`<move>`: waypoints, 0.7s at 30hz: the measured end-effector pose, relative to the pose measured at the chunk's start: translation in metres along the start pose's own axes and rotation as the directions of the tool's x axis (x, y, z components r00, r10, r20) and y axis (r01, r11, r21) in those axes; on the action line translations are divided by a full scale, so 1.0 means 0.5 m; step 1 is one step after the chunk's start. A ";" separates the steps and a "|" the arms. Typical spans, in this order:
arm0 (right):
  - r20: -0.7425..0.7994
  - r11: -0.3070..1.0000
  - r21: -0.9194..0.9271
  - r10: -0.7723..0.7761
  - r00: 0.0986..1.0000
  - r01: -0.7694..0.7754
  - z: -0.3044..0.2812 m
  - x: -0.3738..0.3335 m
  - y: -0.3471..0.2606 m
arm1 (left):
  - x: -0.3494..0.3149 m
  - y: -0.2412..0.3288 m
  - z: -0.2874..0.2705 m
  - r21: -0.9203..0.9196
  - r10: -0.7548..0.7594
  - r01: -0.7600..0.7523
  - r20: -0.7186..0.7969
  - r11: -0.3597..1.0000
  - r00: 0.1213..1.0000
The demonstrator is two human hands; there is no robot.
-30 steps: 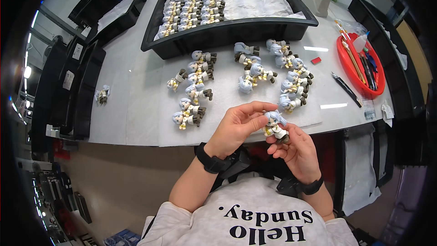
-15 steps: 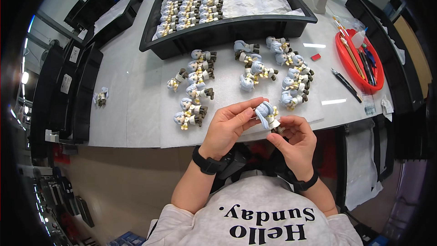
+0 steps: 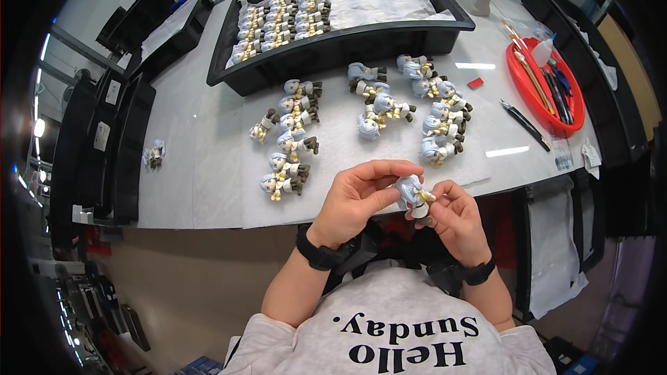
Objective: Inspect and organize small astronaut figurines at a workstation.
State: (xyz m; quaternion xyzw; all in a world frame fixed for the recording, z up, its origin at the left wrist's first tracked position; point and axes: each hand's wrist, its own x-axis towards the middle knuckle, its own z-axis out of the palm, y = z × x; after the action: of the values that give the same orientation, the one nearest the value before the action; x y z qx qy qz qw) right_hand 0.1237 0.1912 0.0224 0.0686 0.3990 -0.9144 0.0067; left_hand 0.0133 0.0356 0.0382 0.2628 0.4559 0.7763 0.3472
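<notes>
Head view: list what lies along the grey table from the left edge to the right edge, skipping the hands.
Lone small pale-haired figurine → left cluster of blue-haired figurines → middle cluster of the same figurines → right cluster → small red block → black pen-like tool → round red tray of brushes.

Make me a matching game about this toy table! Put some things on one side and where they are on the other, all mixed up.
Things:
1. figurine with pale blue hair
2. red tray
3. black tray
4. lone figurine

Places:
A. far right of the table, holding brushes and tools
B. by itself near the table's left edge
C. held between the left hand and the right hand
D. back of the table, with rows of figurines inside

Pairs: 1-C, 2-A, 3-D, 4-B
</notes>
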 end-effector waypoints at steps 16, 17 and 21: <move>-0.505 0.566 -0.761 -0.823 0.260 0.316 -0.441 -0.233 -0.252 | 0.077 0.048 0.015 0.990 0.043 0.112 -0.116 0.089 0.992; -0.520 0.583 -0.779 -0.807 0.280 0.232 -0.511 -0.253 -0.250 | 0.079 0.041 0.019 0.991 0.035 0.093 -0.096 0.094 0.995; -0.617 0.608 -0.782 -0.723 0.309 -0.140 -0.721 -0.292 -0.198 | 0.097 0.026 0.028 0.985 0.112 0.165 -0.170 0.057 0.979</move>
State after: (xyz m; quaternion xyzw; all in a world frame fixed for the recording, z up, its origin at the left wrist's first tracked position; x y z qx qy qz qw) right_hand 0.3048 0.5161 -0.1288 0.4669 0.6586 -0.4544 -0.3765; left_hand -0.0104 0.0762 0.0606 0.3410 0.9009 0.2660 0.0375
